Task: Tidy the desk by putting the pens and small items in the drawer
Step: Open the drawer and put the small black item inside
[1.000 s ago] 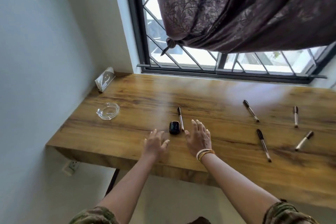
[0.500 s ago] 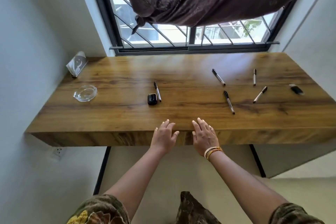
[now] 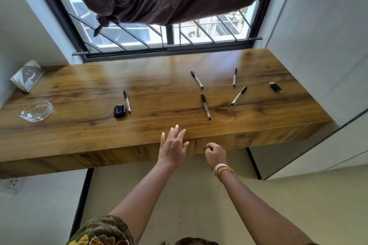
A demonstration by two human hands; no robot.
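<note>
Still nothing stowed: 5 pens (image 3: pixel 205 106) scattered across the desk (image 3: pixel 79 125), plus a black case (image 3: pixel 119 111) left of centre and a small black item (image 3: pixel 275 87) far right. Left hand (image 3: pixel 173 146) spread flat, empty, at the front edge, likely steadying. Right hand (image 3: pixel 216 153) curled against the front panel beside a faint seam, probably hooking the drawer (image 3: pixel 235 141); actual grip hidden. Drawer apparently closed, so opening comes first.
</note>
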